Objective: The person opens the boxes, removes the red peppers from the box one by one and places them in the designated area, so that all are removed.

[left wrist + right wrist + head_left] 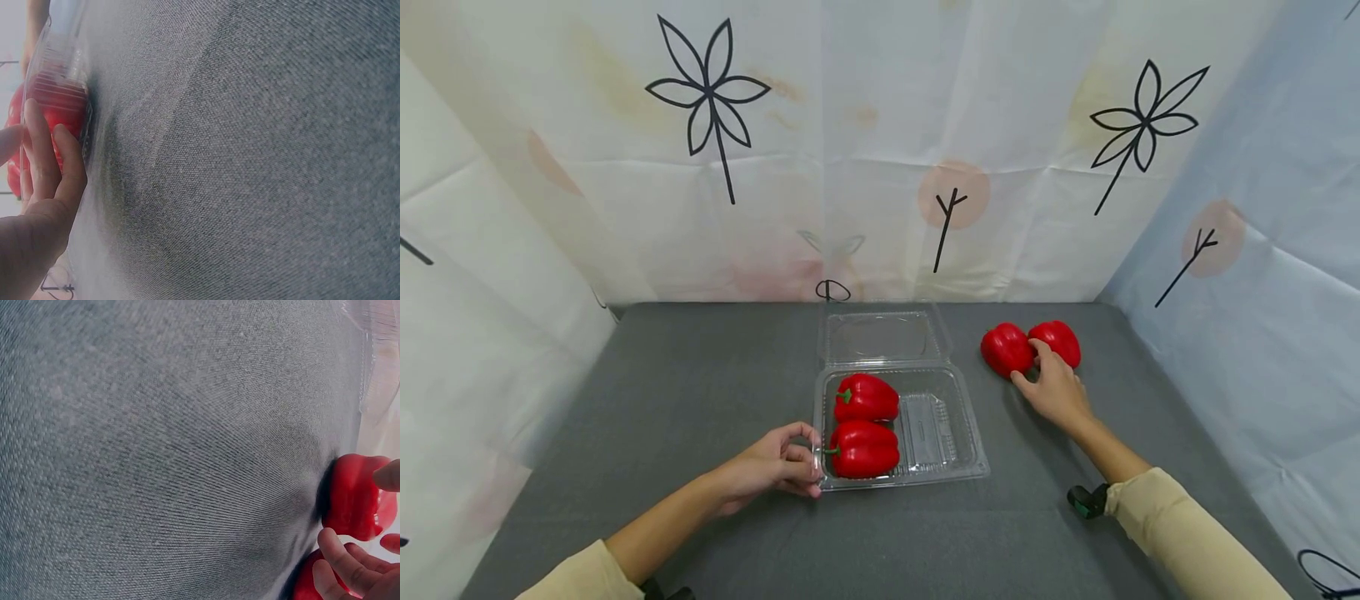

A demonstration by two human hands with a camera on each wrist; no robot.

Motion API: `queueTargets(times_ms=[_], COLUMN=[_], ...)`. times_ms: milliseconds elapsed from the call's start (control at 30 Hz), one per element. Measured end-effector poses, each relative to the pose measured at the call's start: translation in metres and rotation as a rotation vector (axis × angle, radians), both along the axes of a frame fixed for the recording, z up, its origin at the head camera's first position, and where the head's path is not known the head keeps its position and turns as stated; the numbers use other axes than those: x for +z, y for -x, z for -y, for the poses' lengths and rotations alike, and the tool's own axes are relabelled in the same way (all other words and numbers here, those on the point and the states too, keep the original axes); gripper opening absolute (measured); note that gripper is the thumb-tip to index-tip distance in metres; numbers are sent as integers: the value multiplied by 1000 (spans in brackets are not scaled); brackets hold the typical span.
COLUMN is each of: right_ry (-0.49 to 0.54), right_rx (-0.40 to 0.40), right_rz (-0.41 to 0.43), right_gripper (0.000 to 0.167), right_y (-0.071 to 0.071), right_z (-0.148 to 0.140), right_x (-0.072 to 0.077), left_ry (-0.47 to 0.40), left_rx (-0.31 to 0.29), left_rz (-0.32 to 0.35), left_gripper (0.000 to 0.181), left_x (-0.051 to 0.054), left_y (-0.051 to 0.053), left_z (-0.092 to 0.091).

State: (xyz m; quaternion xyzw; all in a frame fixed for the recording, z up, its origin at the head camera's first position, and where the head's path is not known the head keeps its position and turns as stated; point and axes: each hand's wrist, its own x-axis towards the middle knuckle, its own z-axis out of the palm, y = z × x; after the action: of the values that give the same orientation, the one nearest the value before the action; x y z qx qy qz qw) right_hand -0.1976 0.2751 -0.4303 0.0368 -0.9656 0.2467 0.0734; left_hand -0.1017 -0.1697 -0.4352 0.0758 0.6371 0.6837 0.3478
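Observation:
A clear plastic clamshell container point(932, 425) lies on the grey cloth with its lid point(883, 335) folded back. Two red bell peppers, one behind point(867, 397) and one in front point(865, 450), lie on their sides in its left half. My left hand point(778, 461) holds the container's left rim between thumb and fingers. To the right, my right hand point(1058, 387) reaches over two more red peppers. Its thumb and fingers are spread about the left one point(1006, 350); in the right wrist view, its fingers point(350, 565) extend between this pepper point(355, 497) and the other point(306, 584).
Grey cloth point(700, 375) covers the table. White patterned fabric point(850, 125) hangs along the back and both sides. A black strap device point(1088, 500) is on the right wrist.

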Motion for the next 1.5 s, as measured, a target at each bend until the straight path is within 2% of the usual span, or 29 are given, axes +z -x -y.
queueTargets(times_ms=[433, 633, 833, 933, 1067, 1200, 1333, 1500], right_ry=[-6, -6, 19, 63, 149, 193, 220, 255], right_rx=[-32, -49, -10, 54, 214, 360, 491, 677], right_rz=[3, -25, -45, -75, -102, -86, -30, 104], right_gripper=[59, 59, 61, 61, 57, 56, 59, 65], right_y=[0, -2, -7, -11, -17, -25, -35, -43], right_z=[-1, 4, 16, 27, 45, 64, 81, 97], right_x=[5, 14, 28, 34, 37, 38, 41, 43], left_ry=[3, 6, 7, 7, 5, -5, -15, -18], left_rx=[-2, -1, -1, 2, 4, 0, -4, -4], left_rz=[11, 17, 16, 14, 11, 8, 4, -4], left_gripper=[37, 38, 38, 37, 37, 36, 36, 36], left_x=[2, 3, 3, 3, 2, 1, 1, 0], left_y=[1, 0, -1, 0, 0, 0, 0, 0], left_z=[0, 0, 0, 0, 0, 0, 0, 0])
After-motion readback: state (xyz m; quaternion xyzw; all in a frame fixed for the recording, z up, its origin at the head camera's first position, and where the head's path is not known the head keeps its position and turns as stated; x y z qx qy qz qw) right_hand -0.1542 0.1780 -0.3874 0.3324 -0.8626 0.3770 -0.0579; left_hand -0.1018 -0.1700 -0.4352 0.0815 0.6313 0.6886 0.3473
